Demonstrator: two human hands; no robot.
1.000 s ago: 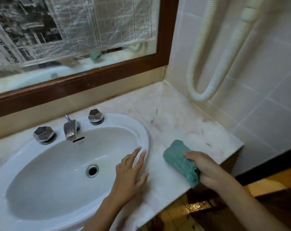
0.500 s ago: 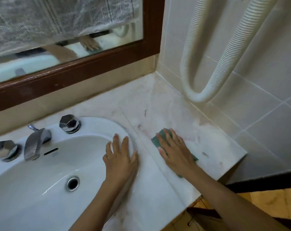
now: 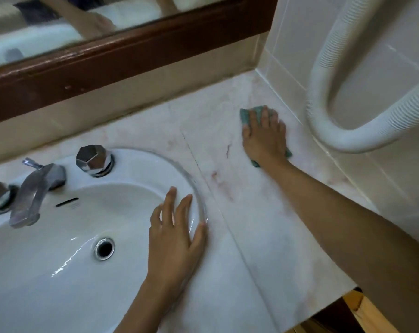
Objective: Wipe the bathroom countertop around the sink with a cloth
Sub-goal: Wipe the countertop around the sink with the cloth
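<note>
Fingers (image 3: 265,116) of the right hand (image 3: 265,138) lie flat on the green cloth (image 3: 245,116), pressing it to the worktop (image 3: 263,224) near the tiled wall (image 3: 299,56); the left hand (image 3: 177,239) rests, fingers spread, on the sink (image 3: 131,164) rim. Soft and light, the cloth should handle best pinned under the palm.

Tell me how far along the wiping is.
Probably early. Nothing looks finished: reddish smears mark the countertop by the sink. In hand: right hand presses the cloth near the tiled wall; left hand rests on the sink rim. Left: those smears, the front, the strip behind the taps.
</note>
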